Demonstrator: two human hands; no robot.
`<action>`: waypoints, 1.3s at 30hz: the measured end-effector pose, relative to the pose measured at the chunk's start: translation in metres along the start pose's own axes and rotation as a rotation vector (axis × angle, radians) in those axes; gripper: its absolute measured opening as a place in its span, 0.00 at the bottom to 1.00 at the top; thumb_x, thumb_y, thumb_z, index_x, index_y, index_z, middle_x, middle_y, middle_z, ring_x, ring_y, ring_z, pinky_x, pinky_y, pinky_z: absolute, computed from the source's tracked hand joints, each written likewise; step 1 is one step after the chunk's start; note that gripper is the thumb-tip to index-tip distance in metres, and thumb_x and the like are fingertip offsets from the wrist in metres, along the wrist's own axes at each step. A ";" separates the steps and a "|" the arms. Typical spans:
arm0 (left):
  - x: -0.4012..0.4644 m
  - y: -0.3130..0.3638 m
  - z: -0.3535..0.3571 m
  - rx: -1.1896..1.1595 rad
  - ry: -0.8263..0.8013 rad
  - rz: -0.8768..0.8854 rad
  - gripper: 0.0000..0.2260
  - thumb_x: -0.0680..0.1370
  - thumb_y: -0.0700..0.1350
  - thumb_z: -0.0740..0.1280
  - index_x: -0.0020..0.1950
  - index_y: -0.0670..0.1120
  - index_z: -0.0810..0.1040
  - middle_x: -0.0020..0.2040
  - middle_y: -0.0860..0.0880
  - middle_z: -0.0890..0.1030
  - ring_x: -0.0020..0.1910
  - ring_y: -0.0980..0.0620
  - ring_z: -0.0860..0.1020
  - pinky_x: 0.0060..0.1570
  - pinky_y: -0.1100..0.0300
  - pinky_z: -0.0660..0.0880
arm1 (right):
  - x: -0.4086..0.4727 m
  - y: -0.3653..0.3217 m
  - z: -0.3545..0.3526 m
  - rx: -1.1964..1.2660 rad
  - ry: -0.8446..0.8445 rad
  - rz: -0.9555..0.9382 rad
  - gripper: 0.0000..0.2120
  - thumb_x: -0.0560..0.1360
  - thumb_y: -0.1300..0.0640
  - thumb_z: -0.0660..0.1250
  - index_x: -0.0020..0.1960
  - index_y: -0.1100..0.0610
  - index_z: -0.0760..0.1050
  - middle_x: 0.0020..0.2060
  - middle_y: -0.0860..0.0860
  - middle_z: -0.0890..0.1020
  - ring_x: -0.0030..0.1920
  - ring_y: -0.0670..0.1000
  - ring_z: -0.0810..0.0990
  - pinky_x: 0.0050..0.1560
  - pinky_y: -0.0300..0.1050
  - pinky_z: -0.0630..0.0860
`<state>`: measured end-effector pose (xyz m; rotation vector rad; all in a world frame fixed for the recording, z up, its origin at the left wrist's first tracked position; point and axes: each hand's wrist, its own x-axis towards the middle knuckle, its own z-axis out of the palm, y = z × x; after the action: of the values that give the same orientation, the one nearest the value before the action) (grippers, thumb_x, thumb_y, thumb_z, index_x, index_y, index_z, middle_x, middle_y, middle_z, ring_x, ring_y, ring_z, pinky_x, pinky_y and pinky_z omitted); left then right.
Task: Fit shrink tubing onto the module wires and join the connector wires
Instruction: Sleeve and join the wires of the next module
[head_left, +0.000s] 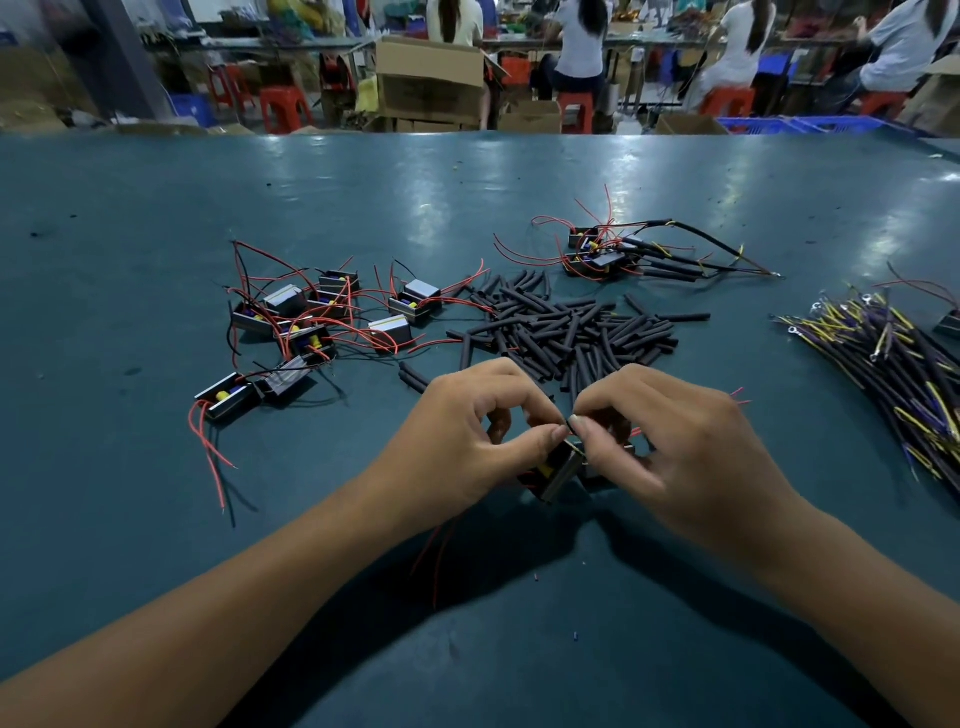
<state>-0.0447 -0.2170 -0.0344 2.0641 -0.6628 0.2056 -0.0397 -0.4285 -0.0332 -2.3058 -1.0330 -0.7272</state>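
Note:
My left hand (457, 436) and my right hand (670, 441) meet just above the table, near its front middle. Between thumbs and forefingers they pinch a thin black wire end, and a small black module (556, 475) hangs tilted under the fingers. Its red wires (441, 545) trail down toward me, and more red ends poke out behind my right hand. What exactly sits between the fingertips is too small to tell. A heap of black shrink tubing pieces (566, 327) lies just beyond my hands.
Several loose modules with red wires (306, 322) lie at the left. Finished modules with black sleeved leads (623, 254) sit behind the heap. A bundle of black and yellow connector wires (893, 364) lies at the right. Seated people and cardboard boxes (431, 78) are beyond the green table (156, 519).

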 end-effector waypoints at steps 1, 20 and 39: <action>0.000 0.001 0.000 0.018 0.005 0.007 0.01 0.76 0.43 0.74 0.46 0.46 0.85 0.42 0.55 0.78 0.35 0.56 0.73 0.36 0.70 0.65 | 0.000 -0.001 0.001 0.023 -0.006 0.015 0.09 0.79 0.54 0.63 0.45 0.58 0.79 0.37 0.49 0.77 0.36 0.52 0.76 0.36 0.52 0.75; 0.000 -0.003 0.011 -0.183 0.009 -0.075 0.03 0.76 0.41 0.73 0.43 0.48 0.83 0.41 0.56 0.77 0.36 0.60 0.73 0.37 0.71 0.67 | 0.006 -0.003 0.000 0.658 -0.101 0.502 0.07 0.73 0.55 0.68 0.37 0.53 0.79 0.27 0.46 0.76 0.29 0.43 0.72 0.31 0.35 0.69; 0.000 -0.005 0.017 -0.284 0.011 -0.146 0.08 0.74 0.46 0.73 0.45 0.41 0.84 0.41 0.51 0.78 0.35 0.59 0.75 0.38 0.65 0.70 | 0.008 0.004 -0.011 0.826 -0.207 0.605 0.03 0.78 0.61 0.68 0.45 0.59 0.79 0.29 0.48 0.78 0.27 0.45 0.72 0.28 0.33 0.68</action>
<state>-0.0434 -0.2289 -0.0475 1.8264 -0.5006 0.0352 -0.0347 -0.4333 -0.0208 -1.7926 -0.4992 0.1749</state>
